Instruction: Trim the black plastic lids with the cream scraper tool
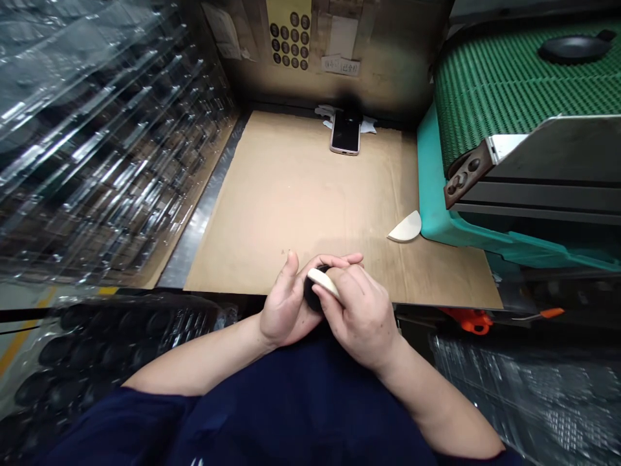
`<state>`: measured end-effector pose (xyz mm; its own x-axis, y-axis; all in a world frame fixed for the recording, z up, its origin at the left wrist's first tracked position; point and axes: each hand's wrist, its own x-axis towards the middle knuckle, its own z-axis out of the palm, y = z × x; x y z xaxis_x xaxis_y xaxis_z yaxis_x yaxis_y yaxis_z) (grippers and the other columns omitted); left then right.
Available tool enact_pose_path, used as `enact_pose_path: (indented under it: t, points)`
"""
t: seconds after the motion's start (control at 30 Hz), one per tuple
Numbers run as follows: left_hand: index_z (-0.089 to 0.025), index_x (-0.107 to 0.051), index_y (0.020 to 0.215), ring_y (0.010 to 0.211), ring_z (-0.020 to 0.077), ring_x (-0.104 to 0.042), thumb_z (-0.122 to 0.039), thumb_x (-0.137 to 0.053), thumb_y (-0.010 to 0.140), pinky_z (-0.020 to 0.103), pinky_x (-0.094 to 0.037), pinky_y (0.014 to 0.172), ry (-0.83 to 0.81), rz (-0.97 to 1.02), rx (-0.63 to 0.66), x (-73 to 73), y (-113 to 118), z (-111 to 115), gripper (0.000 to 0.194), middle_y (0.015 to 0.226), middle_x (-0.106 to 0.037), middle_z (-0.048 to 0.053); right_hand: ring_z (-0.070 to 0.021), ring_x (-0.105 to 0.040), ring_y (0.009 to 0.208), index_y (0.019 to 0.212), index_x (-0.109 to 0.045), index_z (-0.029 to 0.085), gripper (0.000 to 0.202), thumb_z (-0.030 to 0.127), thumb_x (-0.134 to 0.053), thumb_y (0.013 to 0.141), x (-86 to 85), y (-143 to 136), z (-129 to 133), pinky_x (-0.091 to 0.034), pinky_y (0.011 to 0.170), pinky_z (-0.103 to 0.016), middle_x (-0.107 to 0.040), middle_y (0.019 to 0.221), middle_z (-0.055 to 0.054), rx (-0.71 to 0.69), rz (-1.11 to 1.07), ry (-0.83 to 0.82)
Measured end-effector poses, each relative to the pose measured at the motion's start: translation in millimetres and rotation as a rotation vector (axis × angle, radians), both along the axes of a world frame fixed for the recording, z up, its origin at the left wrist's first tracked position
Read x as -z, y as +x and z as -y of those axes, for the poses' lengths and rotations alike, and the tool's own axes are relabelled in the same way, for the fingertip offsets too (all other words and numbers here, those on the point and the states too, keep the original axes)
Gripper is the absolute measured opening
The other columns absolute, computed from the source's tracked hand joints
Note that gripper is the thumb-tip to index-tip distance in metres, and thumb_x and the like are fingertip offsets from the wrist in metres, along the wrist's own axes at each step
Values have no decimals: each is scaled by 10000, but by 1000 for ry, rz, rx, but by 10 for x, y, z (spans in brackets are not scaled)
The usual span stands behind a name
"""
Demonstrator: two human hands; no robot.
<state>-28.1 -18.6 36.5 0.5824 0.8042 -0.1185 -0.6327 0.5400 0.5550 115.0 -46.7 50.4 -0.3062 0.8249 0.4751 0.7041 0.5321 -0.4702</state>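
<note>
Below the near edge of the cardboard sheet, my left hand (290,301) is turned palm up, thumb raised, cradling a round black piece (313,299). Much of that piece is hidden by my hands. In a pinch between thumb and fingers, my right hand (361,310) holds a cream-white pad (323,281) with a rounded edge against the black piece. Its far end disappears inside my right fingers. A cream-white half-round piece (406,228) lies on the cardboard to the right, beside a teal bin.
Cardboard (291,188) covers the worktop; a phone (345,133) lies at its back. On the right are the teal bin (431,175) and a green conveyor belt (509,77) bearing a black dish-like part (575,48). Stacked clear trays (97,142) rise at left. Orange-handled scissors (473,320) sit below.
</note>
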Motion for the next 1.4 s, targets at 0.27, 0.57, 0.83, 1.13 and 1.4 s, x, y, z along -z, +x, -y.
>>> enact_pose_path:
  t: [0.27,0.57,0.83,1.13,1.4]
  points:
    - [-102,-686,1154,1483,366,-387,-665,-72,1005,519,-225,1255,8,34,-34,-23,14,-28,846,1497,-526,205,-184,-564,734,999,-642,115,154,224,-534,1003,12,-8,20,-468,671,-317,-603,807,-60,-66,-31,-21]
    - [-104,-697,1099,1472,387,-398,-637,-43,1012,552,-272,1225,-2,67,-87,-81,-22,-66,847,1508,-509,214,-171,-625,749,992,-646,158,67,180,-588,966,-149,153,117,-509,693,-301,-656,833,-38,-248,-144,-206]
    - [-126,-700,1105,1489,354,-378,-702,-81,987,522,-255,1241,-58,122,-47,-94,35,-66,854,1475,-553,184,-242,-715,1086,1074,-566,245,232,159,-701,906,90,152,145,-634,892,-440,-682,1255,-83,-98,-712,77]
    - [-82,-686,1130,1465,387,-410,-731,-136,974,527,-261,1242,-65,91,-43,-113,12,-97,866,1471,-539,233,-308,-368,1501,1429,-519,72,459,192,-487,987,365,74,80,-342,1251,-496,-509,1534,-143,-362,20,256]
    - [-66,-672,1178,1486,388,-374,-778,-234,943,506,-244,1254,-50,94,51,-111,-12,-108,869,1527,-483,235,-292,-375,1496,1416,-536,59,453,180,-439,990,260,73,53,-329,1261,-475,-535,1512,-138,-452,44,289]
